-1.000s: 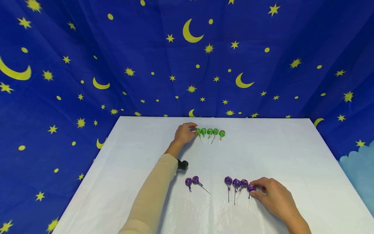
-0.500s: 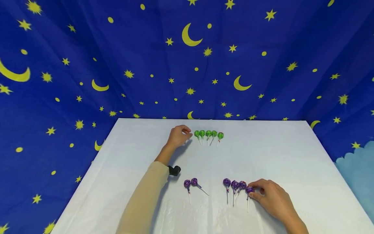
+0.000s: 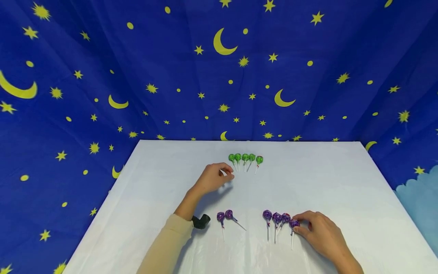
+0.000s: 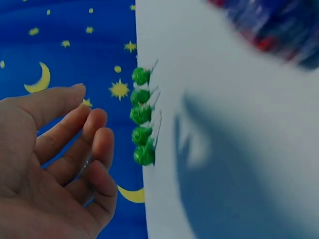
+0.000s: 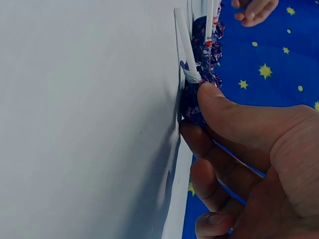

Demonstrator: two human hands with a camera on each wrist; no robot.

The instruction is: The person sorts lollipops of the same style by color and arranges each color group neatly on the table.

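My left hand (image 3: 213, 178) hovers over the table in front of a row of green-wrapped lollipops (image 3: 245, 157), its fingers loosely bent and holding nothing. In the left wrist view the same green lollipops (image 4: 141, 114) lie beyond the relaxed left fingers (image 4: 103, 144). My right hand (image 3: 319, 232) pinches the wrapped head of a purple lollipop (image 3: 294, 223) between thumb and forefinger. That lollipop's white stick (image 5: 185, 42) shows plainly in the right wrist view. Several other purple lollipops (image 3: 276, 218) lie just left of it in a row.
Two more purple lollipops (image 3: 220, 217) lie apart, left of the row and near the left forearm. A black wrist camera (image 3: 201, 222) sticks out from the left wrist. Behind the white table (image 3: 308, 171) hangs a blue curtain (image 3: 191, 68) with moons and stars.
My left hand has let go of the leftmost green lollipop, drawn away to the left, then come back nearer to me. The right hand stays at its purple lollipop.
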